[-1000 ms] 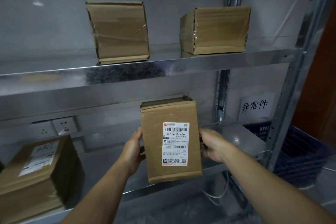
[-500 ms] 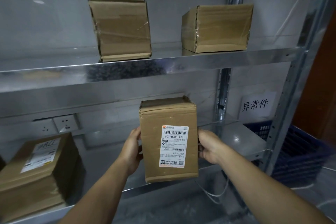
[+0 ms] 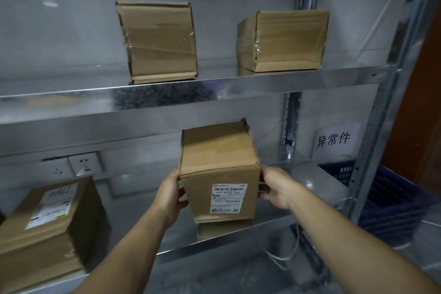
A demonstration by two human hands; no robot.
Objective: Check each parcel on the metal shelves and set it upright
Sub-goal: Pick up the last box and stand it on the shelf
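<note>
A brown cardboard parcel (image 3: 218,169) with a white shipping label facing me stands on the lower metal shelf (image 3: 310,184), its base touching the shelf and its top leaning toward me. My left hand (image 3: 170,194) grips its left side and my right hand (image 3: 274,187) grips its right side. On the upper metal shelf (image 3: 71,100) stand two more taped parcels, one at the middle (image 3: 158,42) and one at the right (image 3: 284,40). A larger labelled parcel (image 3: 45,224) lies flat at the lower left.
Shelf uprights (image 3: 386,112) run down the right side. A white paper sign (image 3: 335,142) hangs on the wall behind the lower shelf. A blue plastic crate (image 3: 391,200) sits at the right. Wall sockets (image 3: 83,163) are behind the lower shelf, and white cables (image 3: 284,255) hang below it.
Both hands lowered the labelled parcel from the air onto the lower shelf and tilted its top toward me, so the top face now shows. The other parcels have not moved.
</note>
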